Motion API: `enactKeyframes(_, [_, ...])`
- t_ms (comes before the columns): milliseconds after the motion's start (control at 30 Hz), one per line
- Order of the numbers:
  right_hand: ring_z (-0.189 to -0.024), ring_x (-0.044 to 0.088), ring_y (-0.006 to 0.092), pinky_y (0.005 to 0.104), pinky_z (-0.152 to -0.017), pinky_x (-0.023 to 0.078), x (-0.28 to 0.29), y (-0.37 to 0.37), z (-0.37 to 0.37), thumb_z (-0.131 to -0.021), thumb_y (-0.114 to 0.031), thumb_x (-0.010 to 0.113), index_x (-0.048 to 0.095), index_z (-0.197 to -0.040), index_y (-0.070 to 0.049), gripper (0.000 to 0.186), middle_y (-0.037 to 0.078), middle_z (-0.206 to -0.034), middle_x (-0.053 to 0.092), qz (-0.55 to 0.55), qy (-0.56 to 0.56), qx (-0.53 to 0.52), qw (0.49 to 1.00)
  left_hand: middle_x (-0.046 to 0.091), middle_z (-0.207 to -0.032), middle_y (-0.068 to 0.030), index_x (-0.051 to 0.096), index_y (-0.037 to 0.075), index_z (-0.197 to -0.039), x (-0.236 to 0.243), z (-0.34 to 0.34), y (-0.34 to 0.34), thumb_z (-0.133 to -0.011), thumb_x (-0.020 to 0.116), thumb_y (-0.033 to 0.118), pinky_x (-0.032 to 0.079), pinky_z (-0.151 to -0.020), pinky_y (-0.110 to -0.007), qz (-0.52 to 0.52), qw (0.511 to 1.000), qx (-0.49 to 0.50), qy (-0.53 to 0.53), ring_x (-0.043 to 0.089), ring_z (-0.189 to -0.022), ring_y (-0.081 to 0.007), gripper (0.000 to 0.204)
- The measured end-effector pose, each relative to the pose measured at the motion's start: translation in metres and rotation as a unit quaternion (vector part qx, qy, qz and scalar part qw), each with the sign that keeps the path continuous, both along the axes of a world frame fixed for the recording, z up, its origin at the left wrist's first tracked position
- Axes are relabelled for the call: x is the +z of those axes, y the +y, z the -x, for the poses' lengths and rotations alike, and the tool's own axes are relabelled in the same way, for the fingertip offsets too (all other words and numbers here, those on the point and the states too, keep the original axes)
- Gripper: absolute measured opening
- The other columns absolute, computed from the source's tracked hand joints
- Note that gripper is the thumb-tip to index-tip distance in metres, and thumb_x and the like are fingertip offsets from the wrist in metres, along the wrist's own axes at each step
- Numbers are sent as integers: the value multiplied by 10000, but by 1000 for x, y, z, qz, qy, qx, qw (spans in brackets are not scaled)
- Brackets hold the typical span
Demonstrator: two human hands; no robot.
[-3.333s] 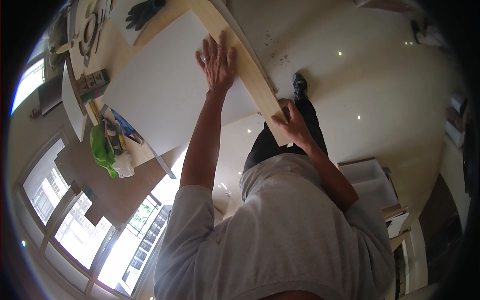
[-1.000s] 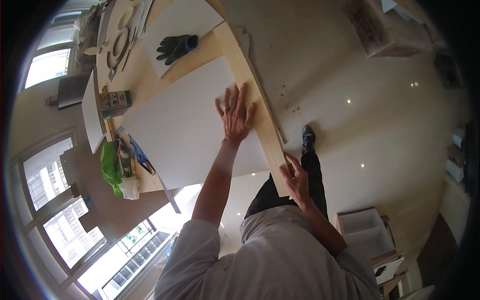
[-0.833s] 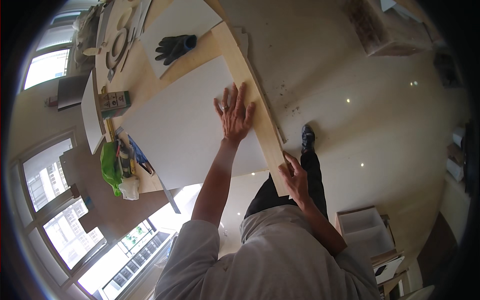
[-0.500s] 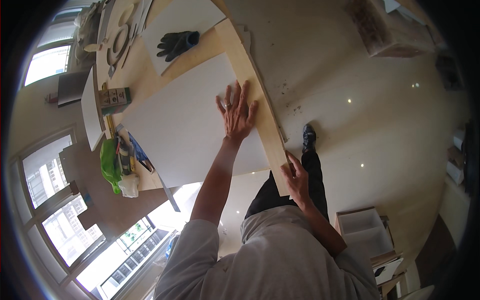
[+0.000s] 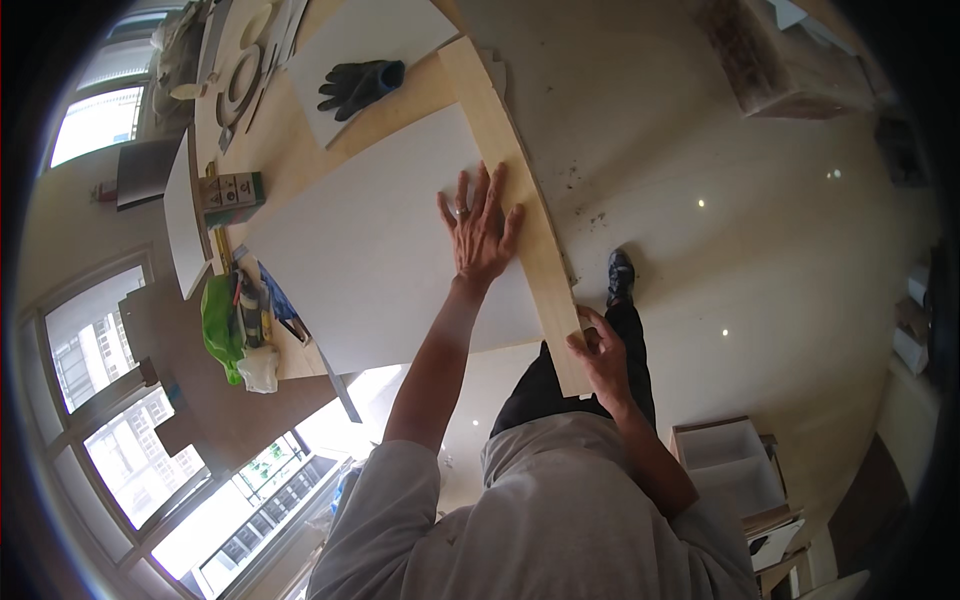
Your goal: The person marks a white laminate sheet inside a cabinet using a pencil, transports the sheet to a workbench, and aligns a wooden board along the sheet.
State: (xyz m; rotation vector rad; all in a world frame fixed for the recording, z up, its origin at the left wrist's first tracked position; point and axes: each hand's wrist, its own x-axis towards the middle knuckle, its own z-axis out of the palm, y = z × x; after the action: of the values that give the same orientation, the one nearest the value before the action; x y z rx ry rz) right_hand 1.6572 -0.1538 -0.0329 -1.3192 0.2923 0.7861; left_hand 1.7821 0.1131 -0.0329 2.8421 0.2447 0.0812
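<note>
A long pale wooden strip [image 5: 545, 265] lies along the right edge of a large white panel [image 5: 360, 260] on the workbench. My left hand [image 5: 482, 235] rests flat with fingers spread, its palm on the panel and its thumb side and fingertips reaching the strip. Near the strip's close end, my right hand [image 5: 606, 365] pinches its outer edge between thumb and fingers; the fingers underneath are partly hidden. Beyond the panel, a dark work glove [image 5: 360, 88] with a blue cuff lies on another white sheet [image 5: 385, 30].
Rolls of edging tape [image 5: 240, 80] sit at the bench's far left. A box [image 5: 232, 193], a green bag [image 5: 220, 325] and hand tools crowd its left side. On the floor at right stand a white-lined drawer box [image 5: 730, 465] and a wrapped stack [image 5: 780, 60].
The wooden strip has shifted slightly to the right, and both hands have moved with it. My right fingers are more bent at the strip's edge. The glove appears slightly farther right too.
</note>
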Motion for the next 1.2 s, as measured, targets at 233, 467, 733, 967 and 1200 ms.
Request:
enactKeyframes(233, [-1009,659,78,267,-938,532,-2,4,5,-996,-80,769,573,-1492,-3,539,39,-1096,747,-51,39,-61,996,365,-1737,-110,355,210,-1692,0,0,-2,-1095,400,573,8,-1291,-637,0,1000,-2,-3,226,-1628,-366,700])
enactKeyframes(467, [-1062,659,89,269,-989,521,3,5,4,-979,-108,795,626,-1463,8,525,49,-1171,750,-66,49,-84,993,329,-1755,-82,331,243,-1699,-2,-1,0,-1098,368,616,-21,-1291,-649,7,1000,0,0,185,-1643,-343,709])
enactKeyframes(733, [-1043,646,80,262,-968,511,8,7,6,-976,-93,782,630,-1477,-10,530,37,-1159,744,-60,45,-89,993,384,-1728,-110,369,203,-1687,1,3,-2,-1091,411,562,19,-1287,-640,6,1000,-3,-16,239,-1623,-374,697])
enactKeyframes(967, [-980,605,56,240,-931,489,11,0,1,-985,-118,769,617,-1509,-44,550,0,-1087,722,10,28,-12,999,385,-1724,-109,361,229,-1687,-8,8,0,-1080,390,637,-2,-1279,-675,15,1000,-6,-19,231,-1620,-380,733])
enactKeyframes(1200, [-1085,655,81,258,-965,531,12,6,1,-1008,-83,741,615,-1495,-22,507,59,-1242,744,-1,9,-35,999,407,-1709,-113,330,211,-1698,-11,1,1,-1092,366,638,42,-1280,-666,-11,1000,-5,-14,244,-1612,-389,742])
